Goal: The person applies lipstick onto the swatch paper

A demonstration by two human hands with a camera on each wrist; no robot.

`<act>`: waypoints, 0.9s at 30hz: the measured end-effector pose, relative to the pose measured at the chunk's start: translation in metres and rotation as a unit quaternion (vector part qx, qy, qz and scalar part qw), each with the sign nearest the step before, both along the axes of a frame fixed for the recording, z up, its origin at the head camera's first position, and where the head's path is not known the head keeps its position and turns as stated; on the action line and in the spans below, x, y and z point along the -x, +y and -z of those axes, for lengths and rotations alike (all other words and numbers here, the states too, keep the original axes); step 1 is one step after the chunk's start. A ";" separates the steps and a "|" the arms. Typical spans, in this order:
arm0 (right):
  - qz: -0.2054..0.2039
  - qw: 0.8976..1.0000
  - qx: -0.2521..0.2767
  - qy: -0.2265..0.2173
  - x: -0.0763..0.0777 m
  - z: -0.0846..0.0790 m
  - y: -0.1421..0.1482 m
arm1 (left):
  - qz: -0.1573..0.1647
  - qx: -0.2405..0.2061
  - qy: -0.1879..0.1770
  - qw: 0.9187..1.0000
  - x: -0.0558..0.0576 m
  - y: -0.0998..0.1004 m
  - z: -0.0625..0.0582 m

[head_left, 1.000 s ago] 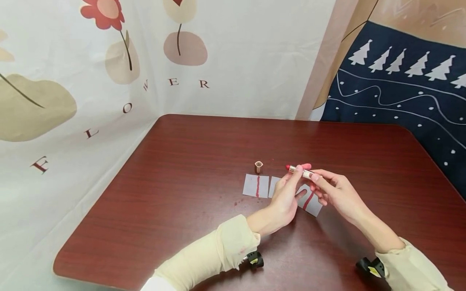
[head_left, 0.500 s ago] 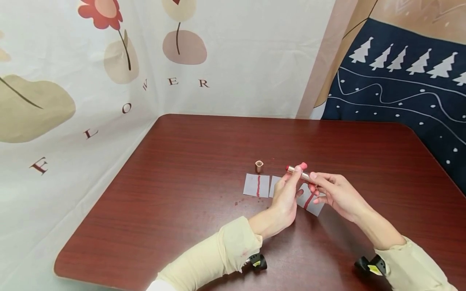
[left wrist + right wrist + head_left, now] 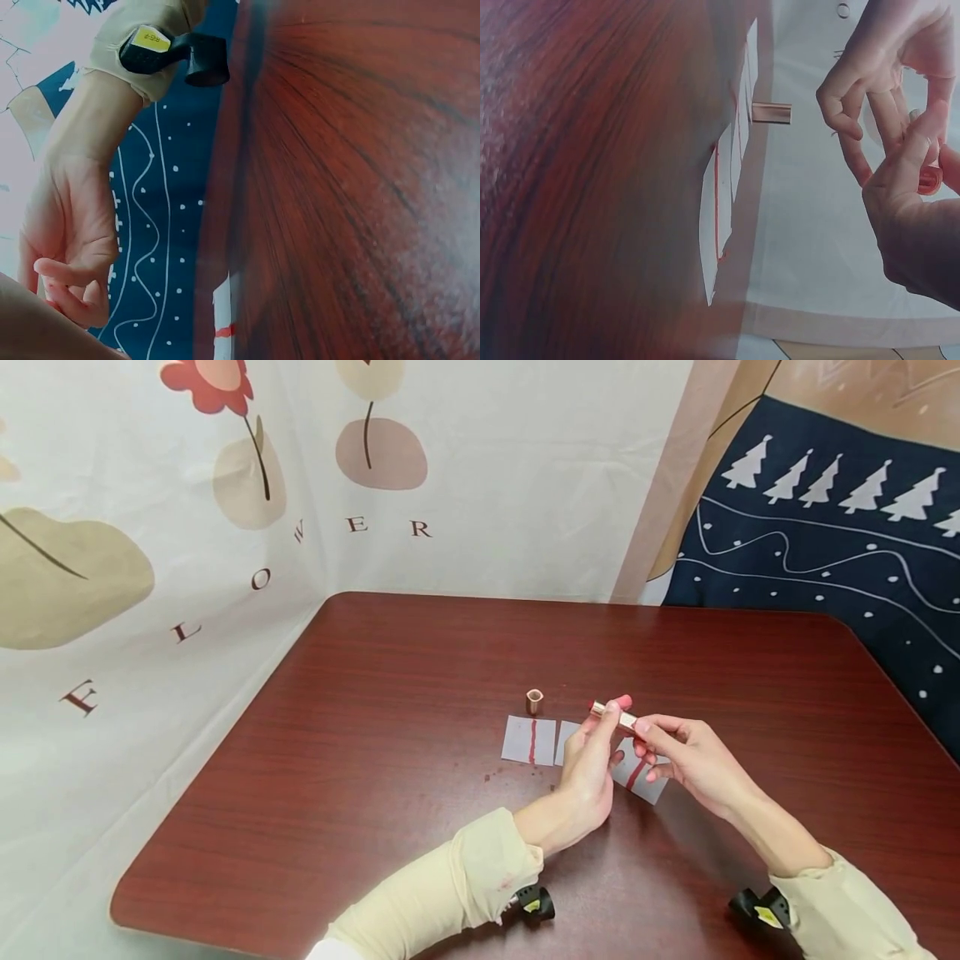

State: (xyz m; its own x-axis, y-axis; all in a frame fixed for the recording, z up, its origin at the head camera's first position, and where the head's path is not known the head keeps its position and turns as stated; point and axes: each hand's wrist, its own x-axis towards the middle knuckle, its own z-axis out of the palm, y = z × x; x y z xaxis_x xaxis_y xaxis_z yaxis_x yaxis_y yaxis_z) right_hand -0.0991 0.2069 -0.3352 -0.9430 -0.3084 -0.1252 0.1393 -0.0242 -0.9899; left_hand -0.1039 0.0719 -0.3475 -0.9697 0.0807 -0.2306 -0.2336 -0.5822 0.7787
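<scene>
A lipstick [image 3: 627,721] with a gold and pale tube is held above the table, tilted, its end pointing left. My left hand [image 3: 587,781] pinches the upper tube between thumb and fingers. My right hand [image 3: 697,767] pinches its lower end. Only a little red tip shows beyond the left thumb. In the right wrist view the lipstick's round end [image 3: 929,180] peeks out between the fingers. A gold lipstick cap [image 3: 534,701] stands on the table beyond the papers, its opening upward. My right hand [image 3: 79,214] also appears in the left wrist view.
White paper pieces lie below the hands: a left paper [image 3: 517,741] and a right paper [image 3: 648,789] each bear a red stripe. A middle paper [image 3: 562,747] is mostly hidden by my left hand. Reddish smudges mark the table [image 3: 360,760]. Printed cloth [image 3: 487,527] hangs behind.
The red tip shows less than a second ago. My right fingers have shifted round the lipstick's lower end, and the tube has turned. Papers and cap have stayed put.
</scene>
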 end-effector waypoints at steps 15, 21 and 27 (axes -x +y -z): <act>0.026 0.992 -0.123 0.023 0.003 0.000 -0.004 | -0.009 -0.015 -0.060 0.998 0.002 0.000 0.000; 0.033 0.984 -0.172 0.041 0.005 0.000 -0.003 | -0.020 -0.027 -0.088 0.996 0.003 0.001 0.000; 0.048 0.968 -0.234 0.080 0.006 0.002 -0.004 | -0.020 -0.038 -0.103 0.994 0.002 -0.002 0.000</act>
State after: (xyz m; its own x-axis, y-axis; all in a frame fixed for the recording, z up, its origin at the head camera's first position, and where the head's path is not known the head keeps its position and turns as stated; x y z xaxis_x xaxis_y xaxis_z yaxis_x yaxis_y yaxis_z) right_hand -0.1054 0.2027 -0.3372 -0.9835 -0.1627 -0.0793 0.0022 0.4274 -0.9041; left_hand -0.1060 0.0695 -0.3478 -0.9055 0.0672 -0.4190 -0.3582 -0.6504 0.6698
